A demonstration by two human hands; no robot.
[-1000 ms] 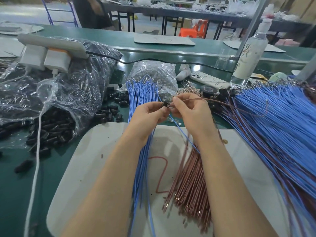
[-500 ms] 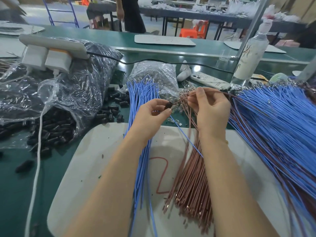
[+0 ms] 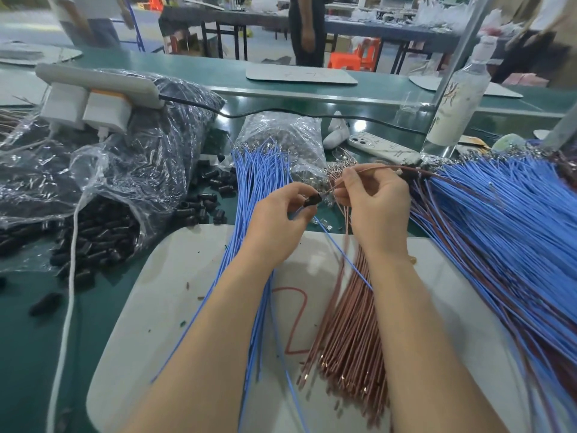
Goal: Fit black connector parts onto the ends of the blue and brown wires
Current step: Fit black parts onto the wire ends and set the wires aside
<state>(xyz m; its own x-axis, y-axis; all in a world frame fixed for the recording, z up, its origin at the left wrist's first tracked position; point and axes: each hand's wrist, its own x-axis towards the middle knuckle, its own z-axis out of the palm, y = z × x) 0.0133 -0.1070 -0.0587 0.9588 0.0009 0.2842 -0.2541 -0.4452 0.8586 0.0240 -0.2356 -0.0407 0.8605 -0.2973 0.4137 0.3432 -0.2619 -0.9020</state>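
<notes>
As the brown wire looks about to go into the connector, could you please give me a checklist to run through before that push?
1. Left hand grips the black connector firmly: ok.
2. Right hand pinches the brown wire close to its end: ok.
3. Wire tip lined up with the connector's opening: cannot tell, too small to see.
4. Blue wire fully seated in the connector: cannot tell; it only appears to lead out from under it.
5. Brown wire free of the pile on the right: cannot tell; it arcs off that way.
6. Loose connectors at hand for the next pair: ok.
</notes>
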